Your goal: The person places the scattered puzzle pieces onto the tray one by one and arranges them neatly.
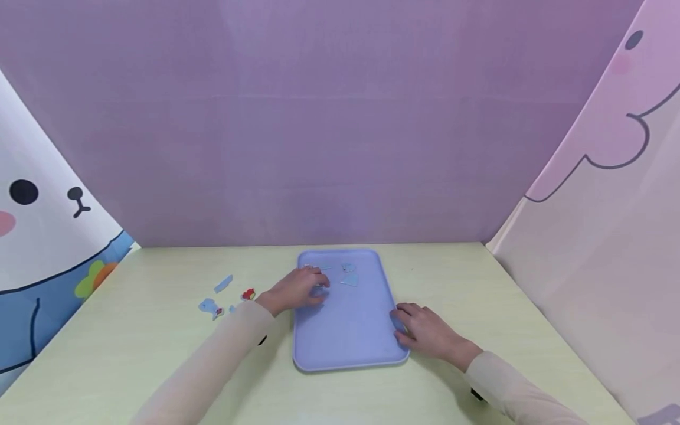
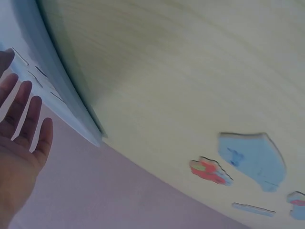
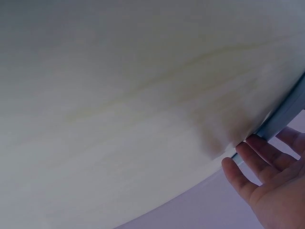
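A blue-purple tray [image 1: 350, 336] lies on the table in the head view. Over its left rim reaches my left hand [image 1: 298, 288], thumb apart from the loosely bent fingers. A light-blue patch shows between them, too small to identify. To the right of that hand, flat pale-blue cut-out pieces [image 1: 349, 279] lie in the tray's far part. In the left wrist view the left hand [image 2: 24, 138] has its fingers spread. My right hand [image 1: 429, 332] touches the tray's right rim with its fingertips. The right wrist view shows that hand [image 3: 271, 179] with fingers extended at the tray edge [image 3: 286, 107].
Left of the tray, several loose pieces lie on the table: a blue strip [image 1: 223, 284], a blue piece [image 1: 209, 306] with a red spot, and a red piece [image 1: 248, 294]. A purple backdrop [image 1: 329, 130] stands behind the table; patterned curtains [image 1: 48, 218] hang at the sides.
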`<state>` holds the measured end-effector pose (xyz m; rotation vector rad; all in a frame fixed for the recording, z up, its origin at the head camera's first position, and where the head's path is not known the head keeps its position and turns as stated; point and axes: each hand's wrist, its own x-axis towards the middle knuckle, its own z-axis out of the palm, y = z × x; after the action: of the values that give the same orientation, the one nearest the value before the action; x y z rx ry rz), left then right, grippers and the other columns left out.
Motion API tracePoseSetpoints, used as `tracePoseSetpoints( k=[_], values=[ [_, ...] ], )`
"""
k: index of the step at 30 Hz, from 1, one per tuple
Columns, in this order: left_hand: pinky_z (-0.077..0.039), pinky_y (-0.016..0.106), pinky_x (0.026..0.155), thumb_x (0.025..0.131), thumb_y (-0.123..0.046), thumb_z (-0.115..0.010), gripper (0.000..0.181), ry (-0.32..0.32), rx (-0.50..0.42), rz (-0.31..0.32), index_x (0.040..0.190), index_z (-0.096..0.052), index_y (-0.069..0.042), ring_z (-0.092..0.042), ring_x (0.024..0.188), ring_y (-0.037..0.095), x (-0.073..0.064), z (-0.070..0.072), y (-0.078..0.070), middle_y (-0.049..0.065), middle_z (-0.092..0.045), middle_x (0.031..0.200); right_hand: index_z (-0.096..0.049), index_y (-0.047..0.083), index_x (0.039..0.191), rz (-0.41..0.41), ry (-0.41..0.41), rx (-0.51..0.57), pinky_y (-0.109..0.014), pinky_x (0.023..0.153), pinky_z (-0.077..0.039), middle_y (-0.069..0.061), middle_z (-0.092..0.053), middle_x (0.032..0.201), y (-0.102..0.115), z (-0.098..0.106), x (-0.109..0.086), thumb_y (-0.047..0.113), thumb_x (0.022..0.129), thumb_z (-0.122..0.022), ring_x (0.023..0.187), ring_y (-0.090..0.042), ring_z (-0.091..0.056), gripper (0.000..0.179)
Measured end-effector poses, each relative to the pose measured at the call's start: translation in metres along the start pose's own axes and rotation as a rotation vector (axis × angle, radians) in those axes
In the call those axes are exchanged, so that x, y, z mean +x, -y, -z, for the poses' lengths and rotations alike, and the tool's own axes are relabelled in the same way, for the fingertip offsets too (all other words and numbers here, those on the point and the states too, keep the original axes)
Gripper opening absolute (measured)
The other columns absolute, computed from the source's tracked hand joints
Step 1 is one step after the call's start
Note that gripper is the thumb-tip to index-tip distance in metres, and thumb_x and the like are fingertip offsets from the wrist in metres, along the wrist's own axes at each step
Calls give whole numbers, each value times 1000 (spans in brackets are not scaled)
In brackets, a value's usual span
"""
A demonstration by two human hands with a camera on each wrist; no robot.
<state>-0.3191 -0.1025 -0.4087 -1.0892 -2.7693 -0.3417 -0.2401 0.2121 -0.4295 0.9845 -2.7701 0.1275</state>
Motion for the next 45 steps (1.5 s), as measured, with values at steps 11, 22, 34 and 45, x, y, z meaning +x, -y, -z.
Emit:
tracePoseSetpoints(
  k=[11, 22, 34, 45],
  values=[
    [-48, 38, 74, 78, -24, -70, 27, -29, 13, -5, 102, -68, -12, -57, 93, 23, -30, 11, 9, 3, -64, 103, -57, 4, 118, 0, 1, 10, -47, 84, -48, -16, -56, 121, -1, -1, 1, 31, 86, -59, 111, -31, -54, 42],
    [-47, 37, 72, 77, -21, -71, 27, -76, 49, 30, 102, -67, -12, -57, 89, 22, -62, 19, 30, 2, -64, 99, -57, 5, 119, -15, 11, 10, -46, 86, -47, -15, -56, 121, -1, -1, -1, 32, 86, -59, 112, -30, -53, 42],
    [-47, 39, 71, 74, -20, -73, 30, -98, 74, 127, 102, -67, -12, -55, 82, 21, -91, 28, 48, 2, -64, 98, -57, 5, 118, -8, -3, 10, -46, 85, -47, -16, -56, 120, -1, -1, -1, 31, 86, -59, 111, -30, -54, 41],
    [-47, 42, 68, 73, -22, -74, 31, -98, 107, 254, 101, -66, -10, -55, 82, 25, -112, 31, 64, 5, -63, 95, -59, 5, 117, -3, -14, 0, -44, 82, -48, -15, -57, 119, -1, -3, 0, 31, 86, -59, 109, -29, -55, 40]
  ],
)
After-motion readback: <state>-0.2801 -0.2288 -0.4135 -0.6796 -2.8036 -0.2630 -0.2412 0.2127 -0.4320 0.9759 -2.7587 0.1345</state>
